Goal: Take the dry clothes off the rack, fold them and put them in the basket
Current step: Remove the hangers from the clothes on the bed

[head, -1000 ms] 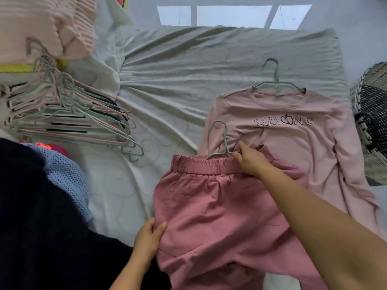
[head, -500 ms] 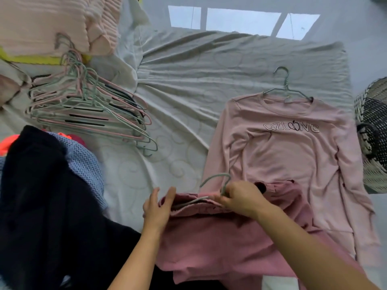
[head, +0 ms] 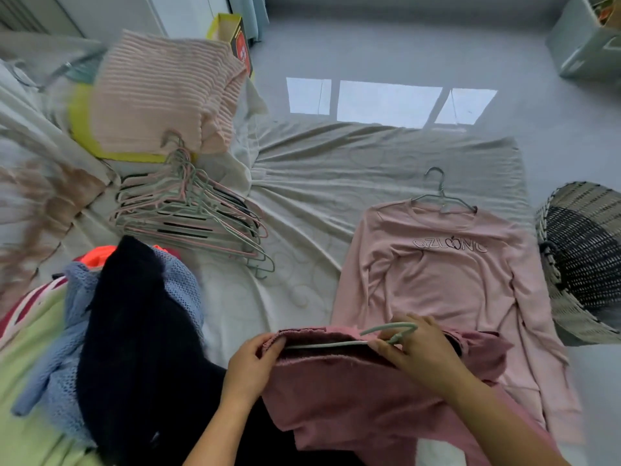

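Observation:
Dusty-pink trousers (head: 349, 401) lie in front of me on the pale sheet, still on a green hanger (head: 389, 332). My left hand (head: 250, 364) pinches the left end of the waistband. My right hand (head: 418, 353) grips the green hanger at its hook, over the waistband's right part. Beyond them a light pink long-sleeved top (head: 447, 274) with printed letters lies flat with a grey-green hanger (head: 442, 198) in its neck. The woven basket (head: 571, 210) stands at the right edge, tilted toward me.
A heap of empty hangers (head: 191, 213) lies at the left middle. A pile of dark, blue and green clothes (head: 111, 331) sits at the lower left. A folded striped pink garment (head: 161, 92) rests on a yellow box at the upper left.
My left hand has moved from the trousers' side up to the waistband. My right hand has shifted onto the hanger's hook, and the waistband is lifted and bunched. The view has tilted up.

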`<state>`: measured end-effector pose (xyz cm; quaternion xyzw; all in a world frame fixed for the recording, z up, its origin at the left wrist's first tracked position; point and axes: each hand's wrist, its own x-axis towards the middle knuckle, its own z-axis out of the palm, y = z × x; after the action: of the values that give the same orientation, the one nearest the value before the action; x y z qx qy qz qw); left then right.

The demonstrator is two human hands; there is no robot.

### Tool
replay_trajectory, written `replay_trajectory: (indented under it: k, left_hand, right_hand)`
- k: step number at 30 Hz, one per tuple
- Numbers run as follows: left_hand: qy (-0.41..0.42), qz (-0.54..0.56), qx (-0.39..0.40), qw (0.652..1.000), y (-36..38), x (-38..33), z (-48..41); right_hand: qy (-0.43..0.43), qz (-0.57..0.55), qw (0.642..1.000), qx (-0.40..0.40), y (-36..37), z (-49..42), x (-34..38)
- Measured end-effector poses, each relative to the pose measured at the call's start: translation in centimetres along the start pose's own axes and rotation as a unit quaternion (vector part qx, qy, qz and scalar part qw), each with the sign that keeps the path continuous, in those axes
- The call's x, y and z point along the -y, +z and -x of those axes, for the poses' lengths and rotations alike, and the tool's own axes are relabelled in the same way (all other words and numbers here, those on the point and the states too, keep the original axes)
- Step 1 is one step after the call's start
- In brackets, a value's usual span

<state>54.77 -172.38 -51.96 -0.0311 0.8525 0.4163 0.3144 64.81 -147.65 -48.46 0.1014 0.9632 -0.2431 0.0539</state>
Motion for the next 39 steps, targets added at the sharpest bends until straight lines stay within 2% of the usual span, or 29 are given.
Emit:
replay_trajectory:
  k: [2, 6, 10, 16, 21, 24, 31, 35, 37, 39]
  left_hand:
    - [0.008, 0.002, 0.004, 1.000, -1.2, -2.0, 1.0]
    - [0.017, 0.004, 0.005, 1.000, -4.3, -5.1, 2.6]
    - [-0.033, 0.057, 0.012, 0.998, -7.1, -6.6, 3.8]
    - [-0.080, 0.117, 0.036, 0.989, -10.0, -7.5, 4.9]
    - [-0.071, 0.140, 0.037, 0.987, -11.2, -7.2, 5.5]
    - [-0.070, 0.190, 0.058, 0.978, -11.3, -7.5, 6.2]
    - [-0.070, 0.282, 0.118, 0.950, -10.9, -9.3, 6.7]
    - [-0.094, 0.302, 0.129, 0.940, -10.3, -10.1, 7.2]
    - [-0.088, 0.262, 0.115, 0.954, -9.9, -9.9, 7.2]
    - [-0.067, 0.227, 0.088, 0.967, -9.4, -9.2, 7.3]
  right_hand:
    - [-0.002, 0.020, 1.000, 0.017, -2.7, 0.4, 1.1]
    - [-0.023, -0.017, 0.998, 0.061, -7.6, 1.3, 2.7]
    - [-0.043, 0.018, 0.994, 0.100, -11.5, 1.6, 5.6]
    - [-0.039, 0.063, 0.994, 0.078, -14.7, 1.6, 7.9]
    - [-0.023, 0.070, 0.995, 0.070, -16.7, 2.3, 9.6]
    - [0.028, 0.064, 0.996, 0.059, -18.3, 3.1, 10.0]
    - [0.099, -0.056, 0.992, 0.055, -20.8, 4.0, 9.0]
    - [0.073, -0.175, 0.980, 0.068, -21.9, 4.5, 8.4]
    - [0.071, -0.281, 0.956, 0.034, -22.6, 4.8, 8.1]
    - [0.094, -0.410, 0.907, -0.024, -23.7, 4.8, 7.4]
